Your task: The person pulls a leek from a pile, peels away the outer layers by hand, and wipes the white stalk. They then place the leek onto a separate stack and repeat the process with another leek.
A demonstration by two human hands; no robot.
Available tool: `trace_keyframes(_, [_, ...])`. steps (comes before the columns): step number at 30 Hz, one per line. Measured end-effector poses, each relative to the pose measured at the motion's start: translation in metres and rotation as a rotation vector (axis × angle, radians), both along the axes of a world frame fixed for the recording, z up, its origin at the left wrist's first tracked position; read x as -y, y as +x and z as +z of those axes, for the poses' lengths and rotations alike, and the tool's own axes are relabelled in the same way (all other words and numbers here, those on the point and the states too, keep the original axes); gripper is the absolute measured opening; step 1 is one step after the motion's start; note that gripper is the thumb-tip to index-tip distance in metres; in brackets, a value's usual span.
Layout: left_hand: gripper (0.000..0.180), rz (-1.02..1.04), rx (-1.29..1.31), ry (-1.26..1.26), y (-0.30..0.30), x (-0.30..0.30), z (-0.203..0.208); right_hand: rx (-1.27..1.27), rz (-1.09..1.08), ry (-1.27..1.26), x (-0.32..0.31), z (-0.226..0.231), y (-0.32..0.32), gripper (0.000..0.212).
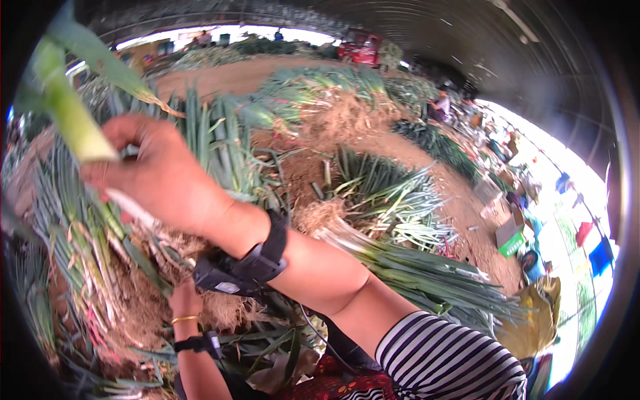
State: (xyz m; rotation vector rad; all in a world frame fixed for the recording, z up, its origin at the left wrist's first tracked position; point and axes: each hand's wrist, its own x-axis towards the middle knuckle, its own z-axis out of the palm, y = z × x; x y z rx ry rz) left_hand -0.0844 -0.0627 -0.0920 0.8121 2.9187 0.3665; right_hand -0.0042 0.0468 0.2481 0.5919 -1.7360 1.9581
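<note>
My right hand (163,173) is raised at the left, its fingers closed on a green onion leaf (80,127) that is green above and pale at its lower end. This leaf is close to the camera and blurred. A thin white stalk (137,208) shows just under the hand. Lower down, my left hand (185,300) is closed around the end of a green onion (148,268), among brown, stringy roots; its fingers are partly hidden. A large pile of green onions (87,233) with white stems lies to the left of both hands.
More green onion bundles lie right of my arm (427,273) and farther off (320,87). A red vehicle (360,48) stands at the back, and a person (440,105) is at the far right. A yellow sack (533,313) and a green-and-white box (512,239) sit at the right.
</note>
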Motion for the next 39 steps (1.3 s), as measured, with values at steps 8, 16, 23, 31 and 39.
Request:
trace_keyframes(8, [0.064, -0.078, 0.59, 1.94, -0.008, 0.081, 0.096, 0.01, -0.232, 0.336, 0.017, -0.136, 0.054, 0.039])
trace_keyframes(16, [0.079, -0.783, 1.017, 1.875, -0.038, 0.116, 0.053, 0.389, 0.088, 0.266, 0.052, -0.286, 0.064, 0.043])
trace_keyframes(23, [0.055, 0.309, 0.584, 2.253, 0.036, 0.113, 0.141, 0.402, 0.151, 1.158, 0.017, -0.236, 0.122, 0.035])
trace_keyframes(31, [0.033, -0.256, 0.844, 2.357, 0.0, 0.183, 0.14, 0.031, -0.211, 0.754, 0.002, -0.259, 0.179, 0.026])
trace_keyframes(39, [0.047, -0.094, 0.443, 2.093, -0.043, 0.331, 0.179, 0.53, -0.018, 0.949, -0.048, -0.306, 0.244, 0.026])
